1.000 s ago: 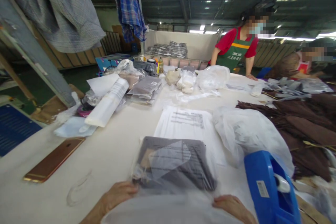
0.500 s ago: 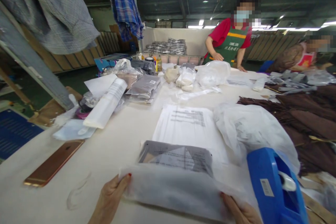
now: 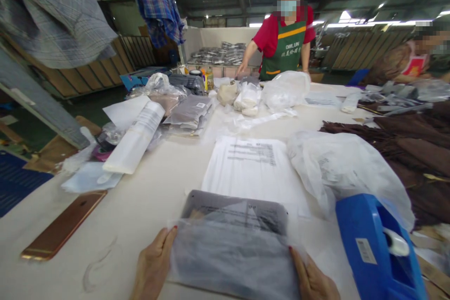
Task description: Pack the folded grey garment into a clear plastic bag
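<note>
A flat dark grey piece (image 3: 270,218), with printed plastic over its far end, lies in front of me. Its near part is covered by a frosted plastic bag (image 3: 228,255). My left hand (image 3: 154,258) pinches the left side of this bag between thumb and fingers. On the opposite side, my right hand (image 3: 311,274) grips the bag's right edge, its fingers partly behind the plastic. Beyond the piece lies a stack of printed clear plastic bags (image 3: 246,164), flat on the table.
A blue tape dispenser (image 3: 365,234) stands at right, beside a crumpled white plastic bag (image 3: 344,164). Brown fabric (image 3: 404,150) is heaped farther right. A phone (image 3: 65,225) and a plastic roll (image 3: 135,138) lie at left. A co-worker (image 3: 286,42) stands across the table (image 3: 140,215).
The frosted bag's near part has flattened over the dark grey piece, which shows through it more clearly. My hands still hold both sides. The co-worker's arm reaches further left.
</note>
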Available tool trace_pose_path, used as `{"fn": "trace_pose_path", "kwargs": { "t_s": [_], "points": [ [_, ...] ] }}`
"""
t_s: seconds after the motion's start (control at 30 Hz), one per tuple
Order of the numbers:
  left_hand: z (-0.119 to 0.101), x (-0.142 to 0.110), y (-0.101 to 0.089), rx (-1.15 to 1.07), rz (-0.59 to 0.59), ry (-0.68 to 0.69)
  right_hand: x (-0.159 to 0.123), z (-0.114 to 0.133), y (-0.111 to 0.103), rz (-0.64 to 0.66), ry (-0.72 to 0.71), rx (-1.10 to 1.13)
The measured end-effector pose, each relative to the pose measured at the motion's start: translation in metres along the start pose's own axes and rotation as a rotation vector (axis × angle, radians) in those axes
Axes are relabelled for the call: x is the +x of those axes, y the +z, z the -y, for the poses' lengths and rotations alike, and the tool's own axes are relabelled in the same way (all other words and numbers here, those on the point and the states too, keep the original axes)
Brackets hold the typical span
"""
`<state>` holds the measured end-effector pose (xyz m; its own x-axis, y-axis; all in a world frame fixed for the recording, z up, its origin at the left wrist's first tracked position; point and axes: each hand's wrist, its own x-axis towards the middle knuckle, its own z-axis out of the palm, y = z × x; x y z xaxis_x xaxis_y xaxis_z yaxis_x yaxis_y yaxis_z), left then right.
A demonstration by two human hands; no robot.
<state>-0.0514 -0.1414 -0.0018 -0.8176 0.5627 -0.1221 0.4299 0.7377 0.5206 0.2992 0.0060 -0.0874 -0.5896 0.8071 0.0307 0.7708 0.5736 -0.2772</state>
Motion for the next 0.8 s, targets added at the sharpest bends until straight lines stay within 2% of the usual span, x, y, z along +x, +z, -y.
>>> {"fn": "trace_pose_path", "kwargs": {
  "t_s": [0.07,0.17,0.27,0.33,0.4,0.47,0.5,0.53,0.6,0.67,0.73,0.8],
  "points": [
    [-0.003,0.002,0.000,0.164,0.033,0.012,0.002,0.004,0.003,-0.016,-0.073,-0.192],
    [-0.013,0.000,-0.005,0.408,0.100,0.096,0.004,0.013,0.000,0.001,-0.108,-0.304],
    [-0.020,-0.004,-0.007,0.612,0.150,0.102,0.006,0.024,-0.008,0.049,-0.057,-0.334],
    [-0.019,-0.005,-0.005,0.699,0.072,0.128,0.009,0.032,-0.013,0.062,0.014,-0.351],
    [-0.013,-0.002,-0.002,0.759,-0.166,0.353,0.011,0.038,-0.018,0.081,0.059,-0.345],
    [-0.008,0.005,-0.001,0.760,-0.426,0.731,0.014,0.042,-0.021,0.105,0.088,-0.321],
    [-0.008,0.010,-0.002,0.749,-0.493,0.935,0.015,0.043,-0.022,0.119,0.097,-0.306],
    [-0.009,0.015,-0.004,0.738,-0.496,1.119,0.015,0.044,-0.023,0.127,0.107,-0.297],
    [-0.016,0.024,-0.009,0.713,-0.369,1.404,0.016,0.044,-0.024,0.134,0.114,-0.286],
    [-0.027,0.031,-0.016,0.670,-0.169,1.593,0.017,0.046,-0.025,0.132,0.112,-0.270],
    [-0.041,0.033,-0.023,0.622,0.039,1.695,0.018,0.049,-0.028,0.119,0.129,-0.238],
    [-0.056,0.029,-0.027,0.566,0.199,1.675,0.020,0.053,-0.032,0.105,0.165,-0.176]
  ]
}}
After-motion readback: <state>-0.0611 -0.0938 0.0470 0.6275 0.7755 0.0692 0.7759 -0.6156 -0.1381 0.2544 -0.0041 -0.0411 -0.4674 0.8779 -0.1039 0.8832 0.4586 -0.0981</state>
